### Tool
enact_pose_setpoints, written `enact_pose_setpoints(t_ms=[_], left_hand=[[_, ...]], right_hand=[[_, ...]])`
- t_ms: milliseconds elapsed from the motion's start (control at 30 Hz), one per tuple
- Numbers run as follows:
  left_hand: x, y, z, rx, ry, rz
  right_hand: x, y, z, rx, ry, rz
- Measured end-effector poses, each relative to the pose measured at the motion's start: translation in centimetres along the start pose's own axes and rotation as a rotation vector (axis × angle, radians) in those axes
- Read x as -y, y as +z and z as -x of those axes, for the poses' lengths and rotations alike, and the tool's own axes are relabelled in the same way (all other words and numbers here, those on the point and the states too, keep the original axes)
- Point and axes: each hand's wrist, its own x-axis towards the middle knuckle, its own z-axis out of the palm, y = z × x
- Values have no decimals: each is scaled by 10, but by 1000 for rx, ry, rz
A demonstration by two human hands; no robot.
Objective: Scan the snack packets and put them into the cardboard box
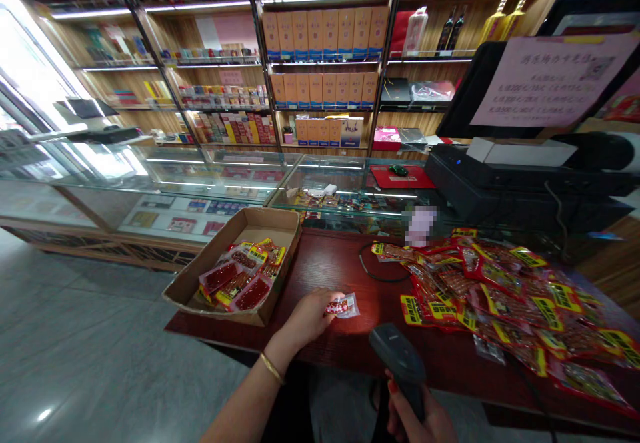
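Observation:
Between the fingers of my left hand is a small clear snack packet with a red and white print, held low over the dark red counter. My right hand is wrapped around the handle of a black barcode scanner, whose head points toward the packet. A reddish glow lies on the wood around the packet. Left of my left hand stands an open cardboard box holding several red and yellow snack packets. A large heap of similar snack packets spreads over the right side.
Behind the counter stand glass display cases. A black cable loops near the heap. At the right rear are a monitor with a paper sign and a black cash drawer. A mouse rests on a red mat.

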Motion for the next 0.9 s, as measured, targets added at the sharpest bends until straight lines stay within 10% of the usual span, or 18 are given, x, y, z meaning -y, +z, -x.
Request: enact_pose_setpoints(t_ms=[300, 633, 733, 900], left_hand=[[-12, -10, 3, -74, 13, -121], [-2, -145, 39, -622, -464, -722], [-18, -121, 14, -613, -322, -672], [-66, -1, -64, -195, 123, -251]], right_hand=[[4, -2, 1, -9, 19, 41], [-2, -8, -2, -2, 30, 16], [0, -8, -1, -4, 24, 9], [3, -13, 3, -32, 4, 33]])
